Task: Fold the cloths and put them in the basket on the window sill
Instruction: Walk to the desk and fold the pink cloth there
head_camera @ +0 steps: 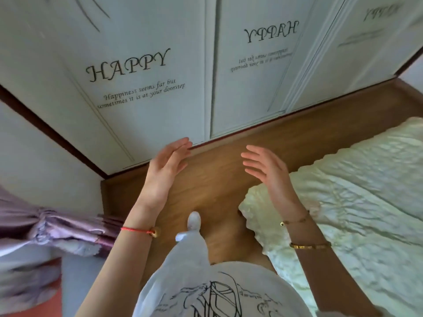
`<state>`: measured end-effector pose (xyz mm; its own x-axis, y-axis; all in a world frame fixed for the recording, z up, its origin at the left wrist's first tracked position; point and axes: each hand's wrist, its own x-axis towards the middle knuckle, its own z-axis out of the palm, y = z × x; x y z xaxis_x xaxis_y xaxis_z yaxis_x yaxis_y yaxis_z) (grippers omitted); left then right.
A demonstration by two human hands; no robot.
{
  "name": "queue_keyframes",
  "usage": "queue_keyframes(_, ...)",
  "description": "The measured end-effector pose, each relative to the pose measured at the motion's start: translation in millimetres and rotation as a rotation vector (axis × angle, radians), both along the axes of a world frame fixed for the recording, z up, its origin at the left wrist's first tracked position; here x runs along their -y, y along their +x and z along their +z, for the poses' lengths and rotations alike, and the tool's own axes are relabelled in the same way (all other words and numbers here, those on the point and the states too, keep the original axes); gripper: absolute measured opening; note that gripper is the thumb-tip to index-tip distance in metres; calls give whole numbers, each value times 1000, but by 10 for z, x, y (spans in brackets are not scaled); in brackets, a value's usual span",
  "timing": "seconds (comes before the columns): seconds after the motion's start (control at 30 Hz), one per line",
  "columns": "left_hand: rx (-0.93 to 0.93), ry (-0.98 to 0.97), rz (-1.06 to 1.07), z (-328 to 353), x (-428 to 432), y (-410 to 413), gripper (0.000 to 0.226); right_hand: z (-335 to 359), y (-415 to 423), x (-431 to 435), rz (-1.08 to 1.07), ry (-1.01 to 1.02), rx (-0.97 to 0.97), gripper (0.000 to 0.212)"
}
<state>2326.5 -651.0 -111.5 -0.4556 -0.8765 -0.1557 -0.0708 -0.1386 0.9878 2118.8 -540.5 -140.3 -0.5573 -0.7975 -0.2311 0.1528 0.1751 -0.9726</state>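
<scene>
- Your left hand point(164, 170) hangs over the floor point(217, 179), fingers straight, holding nothing.
- Your right hand point(265, 170) too (palms facing each other), near the bed point(354, 202).
- Cloths and basket: cannot tell where.

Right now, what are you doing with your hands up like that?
A person stands on the wooden floor facing white wardrobe doors. The left grip and right grip are both raised, open and empty. A pale green bedcover lies to the right, a purple curtain to the left. No cloth or basket is in view.
</scene>
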Motion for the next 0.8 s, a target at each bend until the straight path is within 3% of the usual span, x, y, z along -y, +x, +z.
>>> queue_keyframes(0.43,-32,7,-323,65,2304,-2387,27,25,-1805,1676,-344,-4,-55,33)
queue_keyframes(0.8,-19,6,-642,104,3122,-4866,27,-106,-3624,2094,-684,-22,-61,37)
